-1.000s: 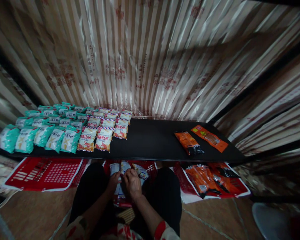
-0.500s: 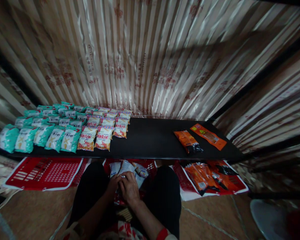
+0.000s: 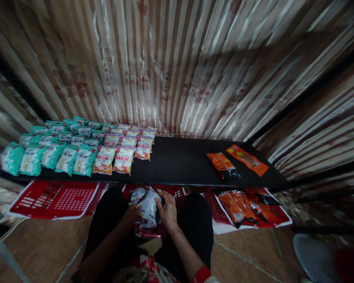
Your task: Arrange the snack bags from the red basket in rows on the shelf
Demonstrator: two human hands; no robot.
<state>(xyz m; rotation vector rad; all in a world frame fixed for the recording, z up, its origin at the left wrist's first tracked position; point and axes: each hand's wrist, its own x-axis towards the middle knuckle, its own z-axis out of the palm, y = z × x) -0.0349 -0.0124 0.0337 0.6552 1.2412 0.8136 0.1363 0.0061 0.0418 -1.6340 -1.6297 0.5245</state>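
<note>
Between my knees, a white-and-blue snack bag (image 3: 149,205) with a striped edge is held over a red basket (image 3: 177,193). My left hand (image 3: 131,215) is closed on its left side, the fingers partly in shadow. Against the right side, my right hand (image 3: 167,209) grips with thumb and fingers. A second snack bag (image 3: 138,194) shows just beyond my left fingers; I cannot tell whether they also touch it. My hands and the bags hide much of the basket's inside.
On the black shelf (image 3: 177,165) stand rows of teal snack bags (image 3: 65,158) and cream-and-red snack bags (image 3: 124,159); two orange packets (image 3: 221,164) lie at right. A red basket (image 3: 61,200) sits below left, another with orange packets (image 3: 238,204) below right. A striped curtain (image 3: 165,70) hangs behind.
My hands were close together over the bags; now they have parted to either side of one bag. My right hand has moved right, and the bag's front shows more fully.
</note>
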